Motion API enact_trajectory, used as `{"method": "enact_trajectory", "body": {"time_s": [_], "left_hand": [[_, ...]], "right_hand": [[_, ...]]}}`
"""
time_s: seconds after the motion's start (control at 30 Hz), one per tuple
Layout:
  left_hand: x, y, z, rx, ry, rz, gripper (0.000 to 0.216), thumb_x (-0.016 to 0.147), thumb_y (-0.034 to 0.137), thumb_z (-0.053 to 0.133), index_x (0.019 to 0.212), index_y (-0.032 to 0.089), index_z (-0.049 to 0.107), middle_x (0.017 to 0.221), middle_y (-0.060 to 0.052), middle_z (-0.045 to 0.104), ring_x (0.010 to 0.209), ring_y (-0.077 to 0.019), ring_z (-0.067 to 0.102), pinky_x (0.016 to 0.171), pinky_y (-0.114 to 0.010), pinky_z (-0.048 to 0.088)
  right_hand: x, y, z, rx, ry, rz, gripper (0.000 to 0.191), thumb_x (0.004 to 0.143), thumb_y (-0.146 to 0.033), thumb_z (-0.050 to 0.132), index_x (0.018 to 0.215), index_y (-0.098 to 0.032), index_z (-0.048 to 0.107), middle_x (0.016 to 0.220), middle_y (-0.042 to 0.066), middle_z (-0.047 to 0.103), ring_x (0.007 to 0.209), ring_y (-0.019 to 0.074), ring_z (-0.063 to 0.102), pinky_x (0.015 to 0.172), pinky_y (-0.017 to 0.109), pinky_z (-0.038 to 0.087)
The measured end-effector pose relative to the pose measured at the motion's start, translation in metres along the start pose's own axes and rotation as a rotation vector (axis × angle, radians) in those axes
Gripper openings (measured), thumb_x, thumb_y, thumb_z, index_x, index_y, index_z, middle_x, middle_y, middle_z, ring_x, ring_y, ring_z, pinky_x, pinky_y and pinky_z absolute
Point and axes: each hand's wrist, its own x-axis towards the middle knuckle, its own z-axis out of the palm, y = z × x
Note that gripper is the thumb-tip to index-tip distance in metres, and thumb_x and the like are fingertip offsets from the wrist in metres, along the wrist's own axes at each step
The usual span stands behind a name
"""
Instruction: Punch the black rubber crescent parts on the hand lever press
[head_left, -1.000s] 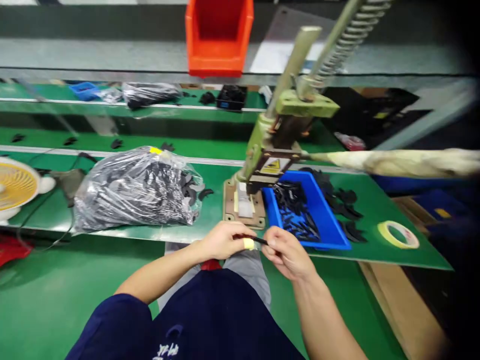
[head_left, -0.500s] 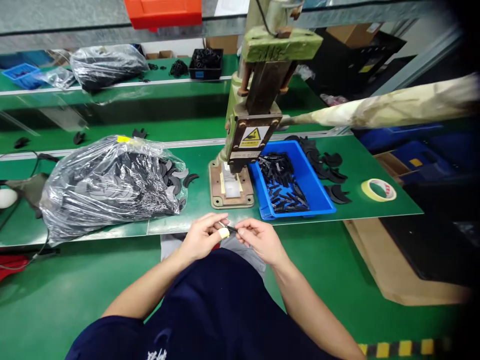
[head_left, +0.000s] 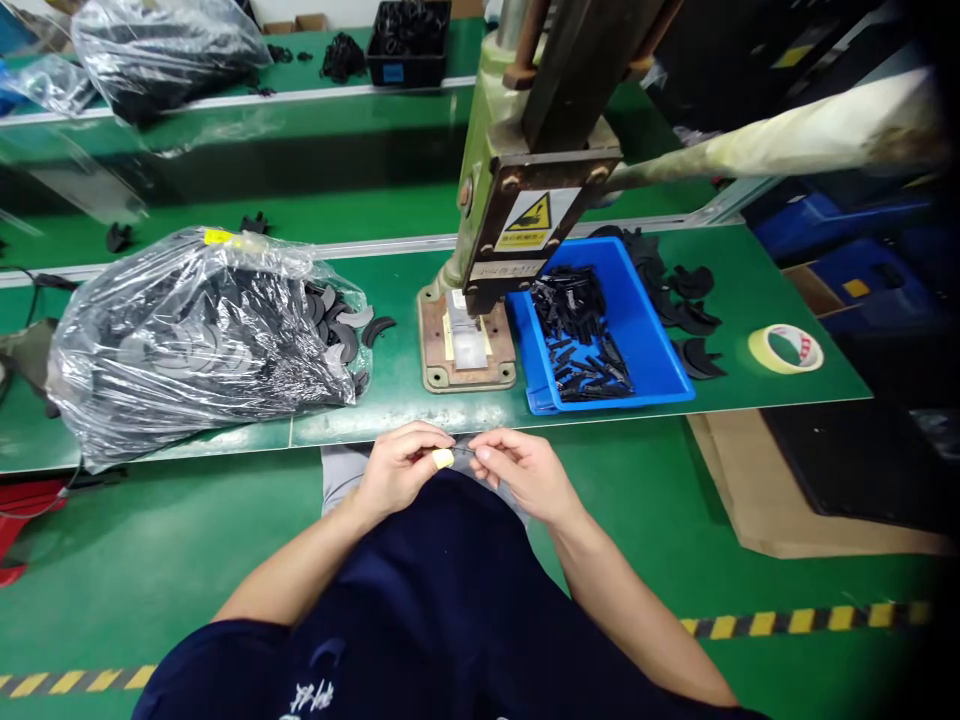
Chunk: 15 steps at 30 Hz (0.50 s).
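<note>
Between my two hands, just off the bench's front edge, is a small thin black part (head_left: pixel 464 450), mostly covered by fingers. My left hand (head_left: pixel 405 468) pinches one end of it; yellow tape wraps a fingertip of that hand. The other end is between the thumb and fingers of my right hand (head_left: pixel 523 472). Straight ahead stands a green hand press (head_left: pixel 517 215), with a clear block on its base plate (head_left: pixel 435 345). Right of the press, a blue tray (head_left: pixel 660 375) holds many slim black parts (head_left: pixel 581 330).
A clear plastic bag (head_left: pixel 187 350) of curved dark pieces lies left of the press. More curved black pieces (head_left: pixel 694 315) and a tape roll (head_left: pixel 786 349) are right of the tray. The press's wrapped lever (head_left: pixel 795 130) reaches out rightward. A black bin (head_left: pixel 409 45) stands behind.
My view has tilted down and come closer to the bench. Both hands still hold the black part, which now shows as a thinner line between the fingers.
</note>
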Motion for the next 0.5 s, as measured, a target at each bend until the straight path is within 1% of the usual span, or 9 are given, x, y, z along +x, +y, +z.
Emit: {"method": "enact_trajectory", "body": {"time_s": [0.13,0.2,0.4,0.5], "left_hand": [[-0.001,-0.004,0.001,-0.008,-0.007,-0.048,0.01,0.091,0.027,0.069,0.095,0.02,0.076,0.094,-0.007,0.076,0.082,-0.0173,0.072,0.068,-0.028,0.058],[0.001,-0.006,0.0,-0.006,-0.014,-0.032,0.011,0.091,0.027,0.069,0.097,0.02,0.075,0.094,-0.007,0.075,0.081,-0.0171,0.071,0.067,-0.028,0.058],[0.019,-0.004,-0.009,0.094,-0.086,0.221,0.014,0.095,0.017,0.062,0.101,0.019,0.074,0.099,-0.009,0.074,0.089,-0.0163,0.071,0.079,-0.029,0.059],[0.035,-0.004,-0.015,0.162,-0.131,0.245,0.015,0.096,0.017,0.059,0.1,0.018,0.073,0.099,-0.008,0.074,0.092,-0.0166,0.071,0.082,-0.029,0.058]], "right_hand": [[0.003,0.002,-0.001,-0.001,0.001,0.021,0.035,0.077,-0.052,0.072,0.088,-0.019,0.073,0.069,0.002,0.071,0.057,0.0105,0.06,0.051,0.024,0.046],[0.006,0.002,-0.002,-0.004,0.002,0.03,0.034,0.077,-0.051,0.073,0.086,-0.018,0.073,0.067,0.002,0.07,0.056,0.0101,0.059,0.05,0.023,0.046],[0.019,0.0,-0.002,0.014,-0.001,0.045,0.037,0.076,-0.053,0.073,0.083,-0.017,0.072,0.06,0.001,0.067,0.049,0.0085,0.054,0.046,0.023,0.043],[0.028,-0.003,-0.002,0.028,0.03,0.031,0.039,0.076,-0.055,0.071,0.085,-0.017,0.071,0.06,0.001,0.067,0.048,0.0091,0.054,0.045,0.024,0.043]]}}
